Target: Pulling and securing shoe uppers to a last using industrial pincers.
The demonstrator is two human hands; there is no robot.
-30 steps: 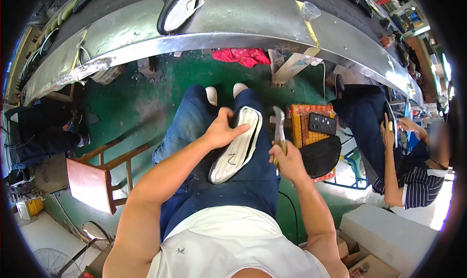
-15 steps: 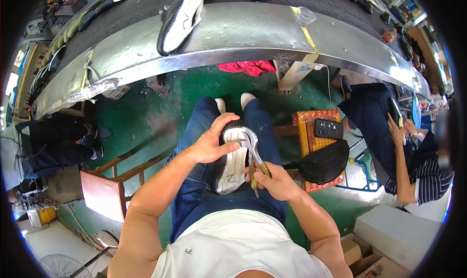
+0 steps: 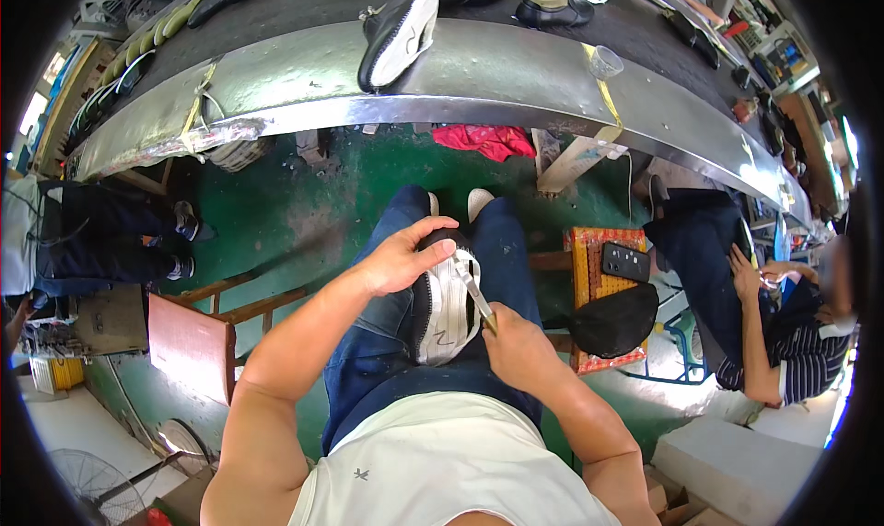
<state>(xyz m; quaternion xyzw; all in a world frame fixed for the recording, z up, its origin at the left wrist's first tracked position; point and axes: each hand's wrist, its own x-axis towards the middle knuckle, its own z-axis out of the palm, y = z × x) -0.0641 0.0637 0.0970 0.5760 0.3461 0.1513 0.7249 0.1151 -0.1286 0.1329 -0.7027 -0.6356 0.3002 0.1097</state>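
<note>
On my lap rests a black shoe upper on a last (image 3: 448, 316), its white underside up and a dark mark near the heel end. My left hand (image 3: 407, 259) is closed around its far end, fingers over the dark edge and thumb on the white underside. My right hand (image 3: 518, 344) is wrapped round the handles of metal pincers (image 3: 476, 294), just right of the shoe. The pincers' head lies against the far part of the white underside, near my left thumb. Whether the jaws have caught any material is too small to tell.
A metal-edged workbench (image 3: 304, 77) crosses ahead, bearing another black-and-white shoe (image 3: 401, 40) and a clear cup (image 3: 605, 62). To my right, a woven-top stool (image 3: 587, 277) holds a phone (image 3: 625, 261) and a black cap (image 3: 614, 321). A wooden stool (image 3: 191, 346) stands left; co-workers sit on both sides.
The pincers' handles, spread apart before, are now drawn together inside my right hand, which has turned over them. My left hand keeps its hold on the shoe. The whole view has shifted slightly.
</note>
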